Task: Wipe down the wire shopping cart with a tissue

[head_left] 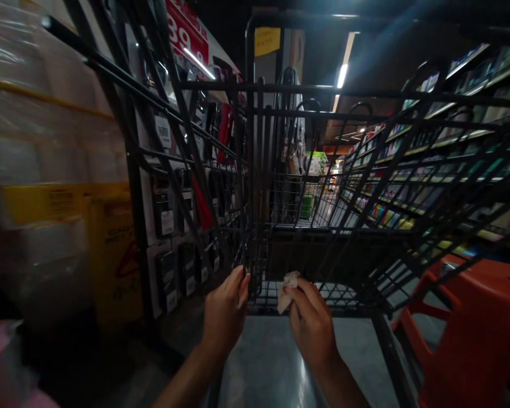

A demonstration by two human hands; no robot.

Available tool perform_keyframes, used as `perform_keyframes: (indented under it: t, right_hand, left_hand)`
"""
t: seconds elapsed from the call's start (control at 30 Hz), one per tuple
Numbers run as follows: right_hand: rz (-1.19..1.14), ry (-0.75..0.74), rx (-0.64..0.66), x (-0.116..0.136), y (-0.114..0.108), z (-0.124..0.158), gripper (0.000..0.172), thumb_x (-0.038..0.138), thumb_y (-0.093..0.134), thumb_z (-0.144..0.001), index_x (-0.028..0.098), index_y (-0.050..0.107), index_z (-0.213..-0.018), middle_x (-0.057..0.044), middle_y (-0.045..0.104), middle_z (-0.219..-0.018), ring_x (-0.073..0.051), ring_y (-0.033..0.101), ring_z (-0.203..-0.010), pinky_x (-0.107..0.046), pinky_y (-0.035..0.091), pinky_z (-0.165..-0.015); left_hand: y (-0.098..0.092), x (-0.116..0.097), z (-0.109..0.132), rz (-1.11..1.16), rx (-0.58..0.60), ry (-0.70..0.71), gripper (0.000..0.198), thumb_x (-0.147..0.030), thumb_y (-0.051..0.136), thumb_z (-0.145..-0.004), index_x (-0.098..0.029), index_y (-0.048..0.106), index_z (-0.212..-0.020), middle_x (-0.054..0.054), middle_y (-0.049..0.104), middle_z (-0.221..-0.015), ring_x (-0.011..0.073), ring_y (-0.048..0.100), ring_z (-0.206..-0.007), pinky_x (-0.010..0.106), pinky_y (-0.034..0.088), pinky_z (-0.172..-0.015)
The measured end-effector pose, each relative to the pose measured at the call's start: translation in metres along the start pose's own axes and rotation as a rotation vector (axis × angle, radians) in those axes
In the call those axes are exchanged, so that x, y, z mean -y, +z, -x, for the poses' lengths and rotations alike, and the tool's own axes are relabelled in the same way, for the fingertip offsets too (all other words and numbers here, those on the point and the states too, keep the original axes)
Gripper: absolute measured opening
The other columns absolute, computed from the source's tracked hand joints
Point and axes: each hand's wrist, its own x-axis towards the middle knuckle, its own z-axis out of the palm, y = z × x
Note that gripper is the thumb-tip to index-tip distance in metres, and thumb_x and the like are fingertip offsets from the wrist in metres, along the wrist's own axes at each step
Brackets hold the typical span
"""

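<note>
A black wire shopping cart point(340, 255) fills the middle of the head view, its bars rising close in front of me. My right hand point(314, 323) is closed, pinching a crumpled whitish tissue point(285, 294) between thumb and fingers, close to the lower edge of the cart's dark panel. To its left, my left hand point(225, 309) is also closed, fingertips at a thin dark wire on the cart's left side. It appears to grip that wire, though the dim light hides the exact contact. A gap separates the two hands.
Packaged goods point(165, 272) hang on a rack at left, beside a yellow wet-floor sign point(114, 255) and plastic-wrapped stock point(38, 141). An orange plastic stool point(476, 328) stands at right, near long stocked shelves point(442, 153). Grey floor point(267, 362) shows beneath my hands.
</note>
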Motion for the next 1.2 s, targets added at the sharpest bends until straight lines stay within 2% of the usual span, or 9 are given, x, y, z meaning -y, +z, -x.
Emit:
perform_keyframes:
  t: [0.07, 0.17, 0.27, 0.4, 0.5, 0.63, 0.83, 1.03, 1.2]
  right_hand:
    - [0.008, 0.027, 0.020, -0.001, 0.003, 0.007, 0.030, 0.001, 0.044, -0.088, 0.019, 0.066, -0.098, -0.010, 0.070, -0.098, -0.021, 0.069, -0.091, -0.033, 0.060, -0.074]
    - [-0.015, 0.078, 0.137, 0.001, 0.003, 0.020, 0.033, -0.001, 0.041, -0.083, 0.020, 0.067, -0.085, -0.007, 0.068, -0.083, -0.019, 0.069, -0.076, -0.030, 0.060, -0.066]
    - [-0.043, 0.078, 0.178, 0.009, -0.007, 0.019, 0.034, -0.002, 0.042, -0.079, 0.021, 0.067, -0.084, -0.004, 0.067, -0.080, -0.017, 0.068, -0.072, -0.028, 0.059, -0.064]
    - [-0.017, 0.053, -0.044, 0.023, -0.031, -0.021, 0.030, 0.007, 0.051, -0.085, 0.022, 0.063, -0.107, -0.008, 0.068, -0.095, -0.021, 0.068, -0.088, -0.034, 0.058, -0.076]
    - [0.011, 0.071, -0.216, 0.029, -0.037, -0.061, 0.041, 0.007, 0.051, -0.086, 0.022, 0.054, -0.125, -0.008, 0.066, -0.100, -0.021, 0.066, -0.091, -0.034, 0.057, -0.075]
    - [0.018, -0.005, -0.212, 0.035, -0.025, -0.085, 0.037, 0.004, 0.049, -0.088, 0.022, 0.057, -0.119, -0.007, 0.063, -0.102, -0.020, 0.064, -0.097, -0.035, 0.056, -0.082]
    - [-0.018, 0.047, -0.129, 0.042, -0.014, -0.070, 0.035, 0.011, 0.051, -0.089, 0.017, 0.054, -0.124, -0.013, 0.056, -0.115, -0.024, 0.057, -0.112, -0.042, 0.053, -0.091]
    - [-0.023, 0.109, -0.057, 0.033, -0.009, -0.060, 0.028, 0.005, 0.042, -0.092, 0.019, 0.060, -0.108, -0.008, 0.057, -0.104, -0.020, 0.060, -0.098, -0.036, 0.054, -0.084]
    - [0.050, 0.120, 0.094, 0.027, -0.002, -0.036, 0.026, 0.004, 0.041, -0.091, 0.018, 0.061, -0.099, -0.008, 0.060, -0.098, -0.020, 0.061, -0.094, -0.035, 0.055, -0.081]
  left_hand:
    - [0.000, 0.000, 0.000, 0.004, -0.001, 0.000, 0.026, -0.034, 0.040, -0.095, -0.022, 0.062, -0.099, 0.002, 0.074, -0.084, 0.0170, 0.072, -0.073, 0.023, 0.051, -0.061]
    - [0.000, 0.000, -0.001, 0.010, -0.002, 0.007, 0.025, -0.034, 0.041, -0.095, -0.022, 0.063, -0.099, 0.002, 0.074, -0.084, 0.0171, 0.072, -0.074, 0.023, 0.051, -0.061]
    - [0.000, 0.000, 0.000, 0.015, -0.002, 0.012, 0.027, -0.033, 0.039, -0.096, -0.022, 0.063, -0.101, 0.002, 0.074, -0.085, 0.0168, 0.072, -0.076, 0.023, 0.051, -0.062]
    - [0.002, 0.000, 0.001, 0.020, 0.006, 0.002, 0.027, -0.033, 0.039, -0.096, -0.021, 0.063, -0.103, 0.003, 0.075, -0.087, 0.0166, 0.072, -0.078, 0.023, 0.051, -0.063]
    - [0.003, -0.001, 0.002, 0.024, 0.009, -0.006, 0.027, -0.032, 0.039, -0.096, -0.021, 0.062, -0.103, 0.002, 0.074, -0.087, 0.0158, 0.072, -0.075, 0.022, 0.050, -0.061]
    - [0.001, -0.001, 0.001, 0.030, 0.017, 0.007, 0.026, -0.030, 0.038, -0.096, -0.022, 0.062, -0.102, 0.002, 0.074, -0.088, 0.0152, 0.072, -0.075, 0.021, 0.049, -0.060]
    - [-0.001, -0.001, 0.002, 0.040, 0.036, 0.013, 0.023, -0.027, 0.040, -0.095, -0.022, 0.061, -0.103, 0.001, 0.074, -0.087, 0.0161, 0.072, -0.076, 0.022, 0.050, -0.062]
    - [0.002, -0.001, 0.002, 0.042, 0.030, -0.004, 0.024, -0.027, 0.040, -0.095, -0.021, 0.062, -0.103, 0.002, 0.074, -0.087, 0.0171, 0.072, -0.077, 0.023, 0.049, -0.062]
    - [0.002, -0.002, 0.002, 0.045, 0.034, -0.005, 0.023, -0.028, 0.040, -0.095, -0.022, 0.062, -0.103, 0.001, 0.074, -0.087, 0.0157, 0.071, -0.077, 0.022, 0.048, -0.062]
